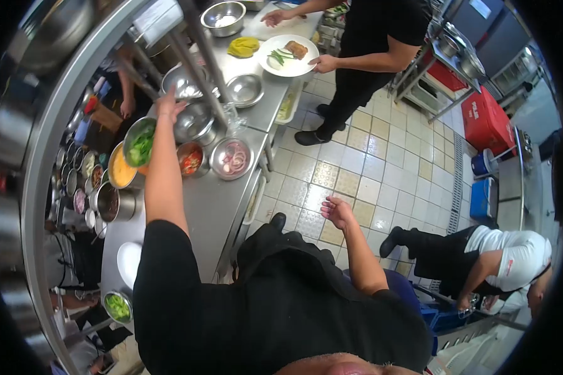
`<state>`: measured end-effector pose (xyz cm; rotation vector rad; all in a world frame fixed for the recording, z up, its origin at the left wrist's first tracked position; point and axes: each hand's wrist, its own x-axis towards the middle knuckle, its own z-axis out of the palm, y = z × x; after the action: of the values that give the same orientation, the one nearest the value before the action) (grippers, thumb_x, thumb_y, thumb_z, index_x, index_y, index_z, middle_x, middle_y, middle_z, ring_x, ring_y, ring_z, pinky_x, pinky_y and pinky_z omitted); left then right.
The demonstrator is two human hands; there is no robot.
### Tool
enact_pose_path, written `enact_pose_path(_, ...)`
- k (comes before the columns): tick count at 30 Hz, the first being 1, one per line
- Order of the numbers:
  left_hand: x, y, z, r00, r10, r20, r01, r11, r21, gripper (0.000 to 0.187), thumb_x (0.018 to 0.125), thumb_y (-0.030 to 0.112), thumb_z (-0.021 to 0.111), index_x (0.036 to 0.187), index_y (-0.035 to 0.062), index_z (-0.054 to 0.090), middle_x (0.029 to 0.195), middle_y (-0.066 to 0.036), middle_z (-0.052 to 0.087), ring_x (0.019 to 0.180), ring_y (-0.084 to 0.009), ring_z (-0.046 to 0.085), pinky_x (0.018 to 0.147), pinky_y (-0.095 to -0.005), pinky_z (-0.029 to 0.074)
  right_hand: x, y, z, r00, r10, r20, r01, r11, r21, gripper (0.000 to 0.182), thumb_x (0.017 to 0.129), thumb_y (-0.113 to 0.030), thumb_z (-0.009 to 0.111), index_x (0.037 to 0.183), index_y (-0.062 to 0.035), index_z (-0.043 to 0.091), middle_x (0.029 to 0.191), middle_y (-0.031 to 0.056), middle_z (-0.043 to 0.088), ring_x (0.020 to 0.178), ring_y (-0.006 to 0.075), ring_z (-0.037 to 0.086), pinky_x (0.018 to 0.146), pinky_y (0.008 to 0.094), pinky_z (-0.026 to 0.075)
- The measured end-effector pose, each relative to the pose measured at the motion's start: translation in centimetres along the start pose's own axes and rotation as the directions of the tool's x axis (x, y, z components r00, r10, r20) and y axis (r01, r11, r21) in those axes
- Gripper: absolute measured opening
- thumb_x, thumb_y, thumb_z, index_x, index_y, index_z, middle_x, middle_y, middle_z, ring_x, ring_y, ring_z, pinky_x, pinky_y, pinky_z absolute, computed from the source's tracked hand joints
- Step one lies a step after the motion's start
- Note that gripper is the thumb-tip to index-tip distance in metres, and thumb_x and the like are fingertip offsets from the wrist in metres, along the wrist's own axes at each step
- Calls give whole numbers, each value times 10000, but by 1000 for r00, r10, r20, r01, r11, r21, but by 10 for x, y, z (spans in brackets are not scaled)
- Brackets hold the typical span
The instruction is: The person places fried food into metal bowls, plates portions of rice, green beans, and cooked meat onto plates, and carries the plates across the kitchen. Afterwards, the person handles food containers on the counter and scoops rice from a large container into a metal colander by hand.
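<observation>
The empty round steel bowl point(194, 120) sat on the steel counter point(219, 206) among filled ones: greens point(140, 142), red sauce point(191, 160), sliced onion point(232, 157). The left hand point(168, 105) reached over it with fingers spread, gripping nothing, so no bowl was lifted yet. The right hand point(336, 211) hung loosely curled and empty above the tiled floor point(381, 169). Farther along, another person held a white plate point(289, 55).

L hand point(167, 106) at greens bowl point(140, 142); R hand point(336, 210) empty, open.
</observation>
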<state>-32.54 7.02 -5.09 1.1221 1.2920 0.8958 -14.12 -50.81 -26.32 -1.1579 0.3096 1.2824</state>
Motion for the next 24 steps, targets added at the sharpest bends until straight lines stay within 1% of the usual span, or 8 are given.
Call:
enact_pose_path(1, -14, 12, 3, 998, 29, -60, -17, 983, 184, 621, 839, 460, 671, 1110, -92, 591, 896, -170, 667, 766, -295, 659, 691, -372, 553, 4, -9, -7, 1000, 15, -11, -15, 1000, -20, 352, 918, -300, 580, 1144, -39, 510, 1046, 114, 584, 872, 238, 587, 747, 380, 501)
enact_pose_path(2, -33, 9, 4, 928, 353, -116, -309, 907, 287, 544, 852, 404, 668, 1065, -91, 593, 896, -157, 662, 758, -275, 642, 713, -353, 524, 4, -21, -7, 999, -30, -11, 30, 999, -12, 371, 919, -314, 583, 1156, -40, 503, 1070, 125, 578, 881, 238, 587, 755, 382, 499)
enact_pose_path(3, -52, 7, 4, 754, 638, -159, -523, 728, 443, 469, 865, 347, 665, 1020, -90, 595, 896, -145, 657, 751, -256, 625, 736, -335, 495, -2, -38, 6, 997, -72, -9, 72, 997, -8, 391, 920, -329, 585, 1168, -40, 495, 1095, 135, 573, 891, 239, 586, 763, 385, 497)
enact_pose_path(4, -81, -4, 25, 504, 762, -406, -736, 625, 260, 344, 881, 210, 656, 1050, -72, 556, 1060, -158, 622, 800, -230, 612, 743, -331, 492, 0, -54, 16, 994, -112, -3, 112, 994, -9, 410, 921, -343, 588, 1179, -41, 488, 1119, 146, 568, 900, 240, 586, 771, 387, 496)
enact_pose_path(9, -205, -107, 94, 811, 585, 12, -585, 811, 10, 235, 847, -13, 589, 1080, 7, 568, 1081, -62, 593, 904, -136, 592, 818, -274, 478, 53, -171, 95, 894, -385, 230, 369, 923, 110, 543, 893, -375, 644, 1298, -91, 422, 1185, 103, 549, 1031, 251, 560, 863, 425, 465)
enact_pose_path(14, -331, -118, 132, 715, 366, 595, -543, 827, 144, 140, 864, 4, 603, 990, -1, 664, 953, -72, 644, 768, -111, 608, 703, -235, 500, 126, -223, 138, 816, -343, 466, 218, 928, 301, 432, 895, -327, 620, 1230, -85, 497, 1065, 78, 588, 959, 270, 576, 870, 521, 502)
enact_pose_path(19, -395, -150, 86, 873, -58, 484, -126, 932, 339, 188, 870, 63, 610, 1046, 6, 642, 903, -57, 644, 766, -108, 616, 702, -238, 491, 98, -217, 147, 829, -285, 482, 170, 948, 268, 597, 757, 34, 518, 1341, -17, 404, 1289, 148, 520, 1182, 334, 528, 962, 526, 474)
enact_pose_path(24, -428, -230, 7, 972, -1, 236, -84, 933, 350, 212, 878, 61, 599, 1079, -3, 621, 910, -53, 644, 828, -122, 617, 764, -267, 504, 77, -195, 134, 885, -248, 393, 231, 969, 90, 623, 683, 90, 463, 1301, 41, 400, 1204, 156, 535, 1066, 312, 586, 847, 420, 552)
